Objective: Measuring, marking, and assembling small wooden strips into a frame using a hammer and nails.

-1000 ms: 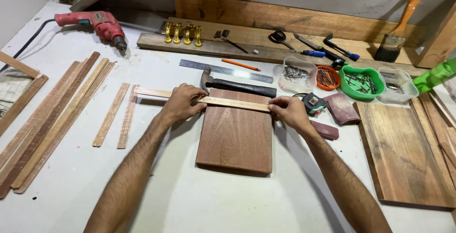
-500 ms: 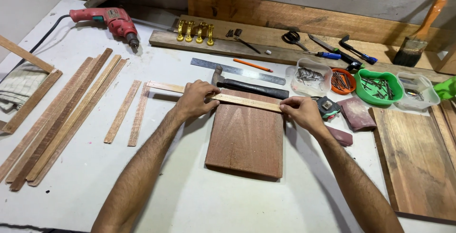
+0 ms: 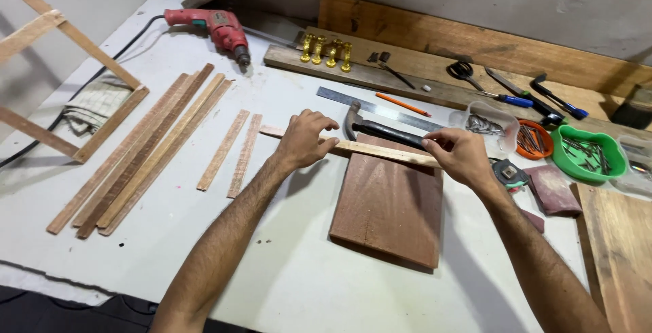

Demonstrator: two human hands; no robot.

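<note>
Head view, the only one I have. Both hands press a thin pale wooden strip [image 3: 380, 151] across the far edge of a reddish-brown board [image 3: 387, 200] lying flat on the white table [image 3: 285, 278].

Left hand [image 3: 302, 141]: fingers curled over the strip near the board's left corner, thumb on the near side, gripping it. The strip's left end overhangs the board and reaches toward two short slats [image 3: 234, 149].

Right hand [image 3: 458, 156]: pinches the strip at its right end, fingertips on top. I cannot tell whether that end sits flush with the board's right edge; the hand covers it.

A hammer [image 3: 380, 131] lies just behind the strip, its black handle touching or nearly touching it; I cannot tell which. A steel ruler [image 3: 367, 104] and an orange pencil [image 3: 402, 104] lie beyond.

Risks, as I judge them:
- Uneven pressure between the two hands could skew the strip off the board's edge.
- The long overhang on the left could lever the strip up if that hand eases.
- A nudge backward could push the strip into the hammer and spoil the alignment.
- The tape measure [image 3: 509, 172] sits close by the right wrist and could be knocked.
</note>
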